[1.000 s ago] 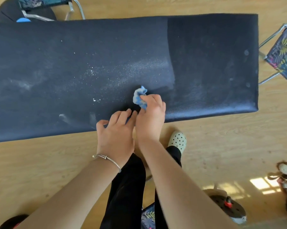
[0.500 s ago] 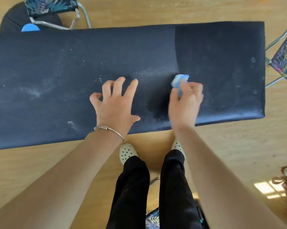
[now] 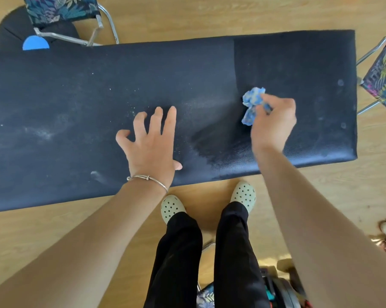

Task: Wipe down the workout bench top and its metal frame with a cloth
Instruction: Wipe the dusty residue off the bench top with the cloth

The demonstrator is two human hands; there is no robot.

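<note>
Right hand (image 3: 273,121) is clamped on a scrunched blue cloth (image 3: 252,103), right of center on the dusty black worktop (image 3: 76,96). Left hand (image 3: 151,141) rests mid-frame, fingers spread apart.

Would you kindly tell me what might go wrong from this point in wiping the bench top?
The cloth is a small wad in the right hand, so passes are likely narrow and the white specks could be missed. The left hand, spread on the dusty bench top, might smear residue onto wiped areas.
</note>
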